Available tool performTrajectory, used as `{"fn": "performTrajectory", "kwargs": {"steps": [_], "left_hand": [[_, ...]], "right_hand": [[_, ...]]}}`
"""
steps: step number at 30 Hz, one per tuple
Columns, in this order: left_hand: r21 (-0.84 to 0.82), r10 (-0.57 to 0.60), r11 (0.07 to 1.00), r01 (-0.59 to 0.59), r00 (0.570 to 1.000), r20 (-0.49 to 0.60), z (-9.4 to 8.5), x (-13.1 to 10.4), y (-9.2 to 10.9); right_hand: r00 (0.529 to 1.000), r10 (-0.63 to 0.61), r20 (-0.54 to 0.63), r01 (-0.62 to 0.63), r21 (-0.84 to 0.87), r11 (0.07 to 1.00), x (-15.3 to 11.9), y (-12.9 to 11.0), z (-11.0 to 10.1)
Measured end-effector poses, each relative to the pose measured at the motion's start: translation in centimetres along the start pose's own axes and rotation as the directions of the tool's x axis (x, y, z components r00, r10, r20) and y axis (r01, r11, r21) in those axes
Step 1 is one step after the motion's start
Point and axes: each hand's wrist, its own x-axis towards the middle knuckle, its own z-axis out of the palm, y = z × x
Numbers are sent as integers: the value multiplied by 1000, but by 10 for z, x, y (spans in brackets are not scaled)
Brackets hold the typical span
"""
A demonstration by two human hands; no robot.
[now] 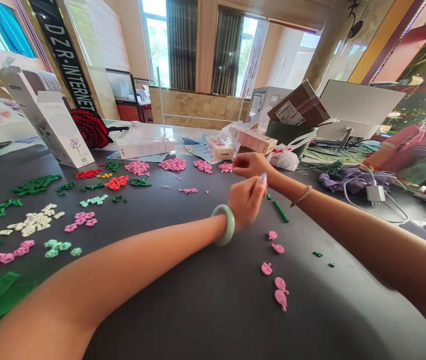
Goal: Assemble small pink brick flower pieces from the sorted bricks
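My left hand (246, 202), with a pale green bangle (228, 225) at its wrist, is held above the middle of the dark table. Its fingers are curled closed, and whatever they may grip is hidden. Farther off, my right hand (252, 166) reaches to the back, its bent fingers beside a small pile of pink pieces (225, 168). Those fingertips are partly hidden, so I cannot make out what is in them. A green stick (281, 211) lies below the right wrist. Nearer me, several round pink pieces with small stems (266, 269) lie in a loose column.
Along the back are more pink piles (173, 164), orange pieces (116, 183) and boxes (219, 148). At left lie cream pieces (35, 221), mint pieces (56, 247), green pieces (36, 184) and a tall white box (53, 120). A white charger and cable (375, 193) lie at right.
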Motion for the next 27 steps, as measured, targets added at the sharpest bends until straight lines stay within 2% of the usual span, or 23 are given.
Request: {"fn": "performTrajectory", "kwargs": {"steps": [2, 4, 6, 8, 11, 16, 23, 27], "left_hand": [[-85, -100, 992, 94, 993, -59, 1, 5, -4], [-223, -253, 947, 233, 965, -65, 3, 10, -7], [-362, -403, 857, 367, 915, -25, 5, 13, -8], [-453, -483, 775, 441, 875, 25, 5, 14, -6], [-477, -488, 742, 471, 868, 97, 4, 13, -2], [-394, -421, 790, 469, 883, 207, 4, 9, 4], [-194, -409, 863, 466, 871, 273, 8, 5, 6], [-122, -356, 908, 401, 891, 281, 9, 4, 2]], "right_hand": [[998, 54, -26, -52, 81, 995, -15, 4, -20], [994, 98, -40, -89, 196, 977, -32, 5, -35], [985, 164, -53, -140, 311, 940, -52, 4, -46], [970, 232, -65, -190, 390, 901, -71, 1, -51], [948, 308, -81, -228, 503, 834, -98, -2, -50], [905, 415, -94, -262, 646, 717, -128, -1, -36], [896, 409, -175, -187, 686, 703, -133, -5, -23], [878, 458, -141, -192, 771, 606, -133, -11, -18]]}}
